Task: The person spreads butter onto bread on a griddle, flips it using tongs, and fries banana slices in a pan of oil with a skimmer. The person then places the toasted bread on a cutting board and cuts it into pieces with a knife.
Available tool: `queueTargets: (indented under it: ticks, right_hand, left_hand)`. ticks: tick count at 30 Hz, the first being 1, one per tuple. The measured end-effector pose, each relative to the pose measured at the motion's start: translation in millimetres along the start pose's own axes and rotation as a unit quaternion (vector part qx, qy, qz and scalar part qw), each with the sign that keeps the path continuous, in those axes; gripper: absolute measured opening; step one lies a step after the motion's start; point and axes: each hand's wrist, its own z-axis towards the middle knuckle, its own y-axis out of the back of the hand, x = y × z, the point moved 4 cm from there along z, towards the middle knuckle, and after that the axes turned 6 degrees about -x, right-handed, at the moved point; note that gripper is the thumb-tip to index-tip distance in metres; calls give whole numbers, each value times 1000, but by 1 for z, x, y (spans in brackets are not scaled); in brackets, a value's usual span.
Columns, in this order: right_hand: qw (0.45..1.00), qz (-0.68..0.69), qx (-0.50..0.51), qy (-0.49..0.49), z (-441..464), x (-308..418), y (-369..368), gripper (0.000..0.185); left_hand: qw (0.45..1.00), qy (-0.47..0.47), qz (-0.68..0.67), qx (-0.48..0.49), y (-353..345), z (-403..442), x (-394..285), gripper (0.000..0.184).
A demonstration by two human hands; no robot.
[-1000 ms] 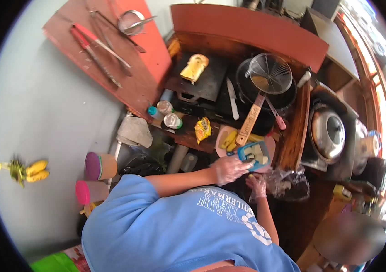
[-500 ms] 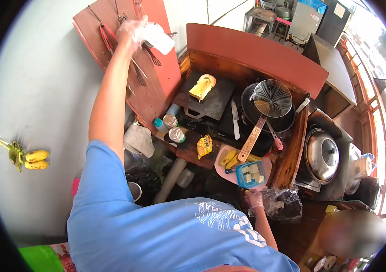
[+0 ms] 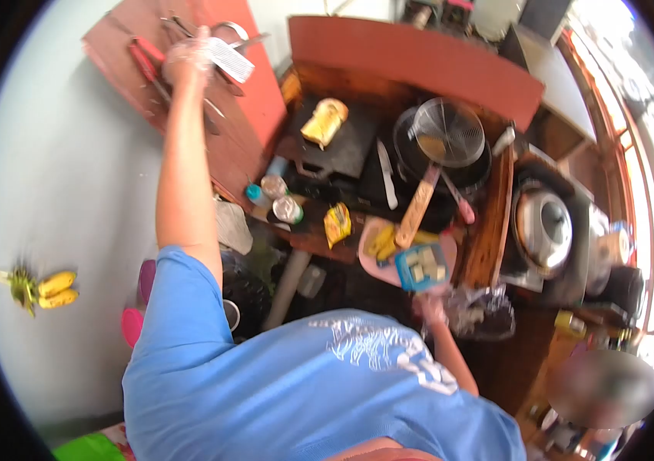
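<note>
My left hand (image 3: pixel 188 61), in a clear plastic glove, is raised to the red utensil board (image 3: pixel 227 154) at the upper left. Its fingers are closed on a flat, pale grater (image 3: pixel 231 61) with fine rows of marks. Low at centre right, my right hand (image 3: pixel 430 310), also gloved, is beside the blue container (image 3: pixel 408 281) of white blocks. Blur hides how its fingers are set. Under the container lies a pink cutting board (image 3: pixel 370 260) with peeled bananas (image 3: pixel 382 241). A browned slice of bread (image 3: pixel 324 121) rests on the dark griddle plate (image 3: pixel 346 157).
A knife (image 3: pixel 387 177) lies beside the griddle. The wire strainer (image 3: pixel 450 132) sits over a black wok (image 3: pixel 403 146). Cans (image 3: pixel 288 209) and a yellow packet (image 3: pixel 337 225) stand on the front ledge. To the right are a lidded pot (image 3: pixel 544 230) and crumpled plastic (image 3: pixel 488 315).
My left hand and the grater have moved slightly down against the utensil board. My right hand has stayed near the blue container. The whole view has shifted a little.
</note>
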Motion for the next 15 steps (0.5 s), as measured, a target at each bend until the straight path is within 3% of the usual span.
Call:
queueTargets:
  ticks: [1, 3, 4, 5, 6, 7, 8, 9, 10, 12, 13, 14, 15]
  right_hand:
    - [995, 94, 14, -19, -1, -1, -1, 28]
    - [990, 138, -18, -36, -4, 6, -3, 29]
    - [986, 161, -42, -29, -4, 4, -2, 30]
    - [982, 179, -28, -55, 5, -8, -4, 34]
    - [978, 195, -7, -76, 15, -19, -6, 38]
    - [976, 199, -12, -82, 15, -11, -3, 38]
    - [983, 160, -41, -83, 7, 2, -1, 39]
    - [987, 119, -68, -83, 4, 12, -1, 39]
    - [987, 120, -64, -92, 8, 11, -6, 39]
    - [990, 11, -141, -10, 12, 11, -1, 44]
    - [987, -17, -160, -15, 27, 2, 1, 42]
    - [982, -44, -180, -26, 37, -11, 2, 41]
    - [981, -38, -184, -47, 13, 23, 10, 37]
  left_hand:
    - [997, -57, 40, 20, -15, 13, 27, 61]
    - [968, 82, -198, 130, -21, -14, 41, 54]
    - [983, 11, -161, 92, 7, -51, 3, 48]
    - [975, 88, -185, 85, 35, -101, -37, 44]
    - [980, 95, -132, 114, 43, -134, -49, 44]
    - [989, -16, -65, 131, 36, -158, -45, 44]
    - [962, -65, -104, 245, 24, -189, -49, 52]
    - [945, -107, -32, 307, 1, -214, -39, 64]
    - [937, -93, -16, 335, -17, -230, -31, 64]
    - [918, -67, 18, 389, -51, -264, -16, 65]
    - [883, -99, 69, 453, -45, -282, -38, 52]
    - [862, -177, 43, 473, -45, -313, -49, 41]
    - [814, -220, -1, 537, -43, -353, -62, 34]
